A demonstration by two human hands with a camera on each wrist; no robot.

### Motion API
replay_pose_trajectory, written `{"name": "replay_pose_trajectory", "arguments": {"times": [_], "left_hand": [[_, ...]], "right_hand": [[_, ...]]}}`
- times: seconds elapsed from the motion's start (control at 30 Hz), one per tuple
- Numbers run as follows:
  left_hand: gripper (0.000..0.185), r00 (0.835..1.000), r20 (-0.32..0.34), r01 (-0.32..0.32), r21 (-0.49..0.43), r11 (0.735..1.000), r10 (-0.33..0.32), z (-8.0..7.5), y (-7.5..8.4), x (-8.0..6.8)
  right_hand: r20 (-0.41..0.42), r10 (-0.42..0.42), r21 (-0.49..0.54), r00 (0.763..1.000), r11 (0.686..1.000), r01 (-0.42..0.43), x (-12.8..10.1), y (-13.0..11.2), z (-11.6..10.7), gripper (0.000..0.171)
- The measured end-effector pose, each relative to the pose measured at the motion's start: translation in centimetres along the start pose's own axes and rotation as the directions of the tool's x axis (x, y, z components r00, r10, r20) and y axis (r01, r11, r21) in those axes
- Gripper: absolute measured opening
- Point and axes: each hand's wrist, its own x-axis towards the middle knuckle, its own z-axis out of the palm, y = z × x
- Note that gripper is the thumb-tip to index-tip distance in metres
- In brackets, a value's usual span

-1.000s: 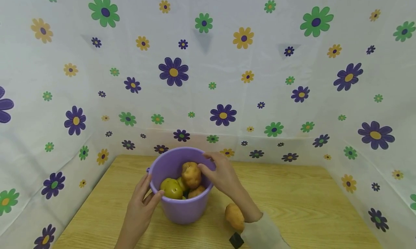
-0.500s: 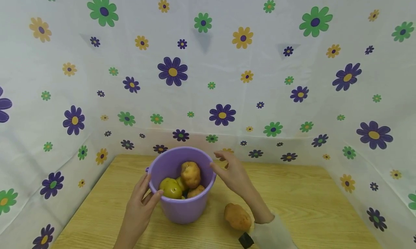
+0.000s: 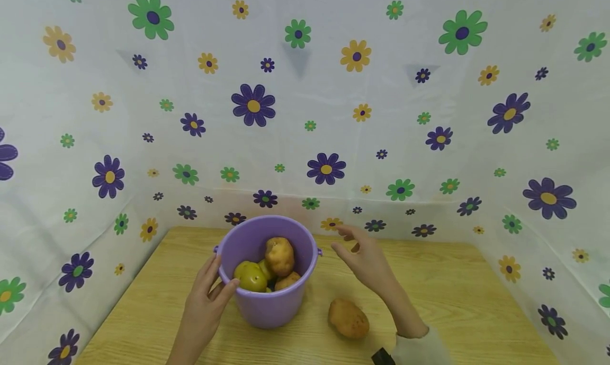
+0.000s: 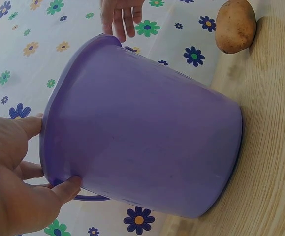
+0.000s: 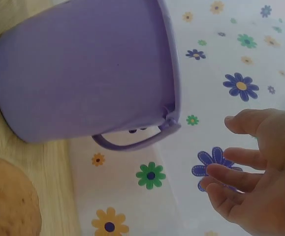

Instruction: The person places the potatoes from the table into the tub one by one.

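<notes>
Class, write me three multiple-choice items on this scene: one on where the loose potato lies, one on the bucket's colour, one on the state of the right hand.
1. Where does the loose potato lie?
A. in the bucket
B. on the table, right of the bucket
C. in the left hand

2. What colour is the bucket?
A. purple
B. green
C. yellow

3. How is the right hand?
A. gripping the potato
B. pressing on the bucket rim
C. open in the air, holding nothing

Key: 1 B, the head view shows it on the wood beside the bucket. 2 A, all three views show purple walls. 3 C, its fingers are spread, clear of the bucket, while the left hand holds the rim.
</notes>
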Motion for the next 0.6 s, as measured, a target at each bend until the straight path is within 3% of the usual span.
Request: {"name": "replay_pose_trajectory", "arguments": {"times": [0.6], "left_hand": [[0.074, 1.000, -0.006, 0.013, 0.015, 1.000, -0.013, 0.1, 0.0, -0.1]], "right_hand": [[-0.037, 0.027, -0.072, 0.999, 0.997, -0.030, -2.6, 2.3, -4.5, 0.039]]}}
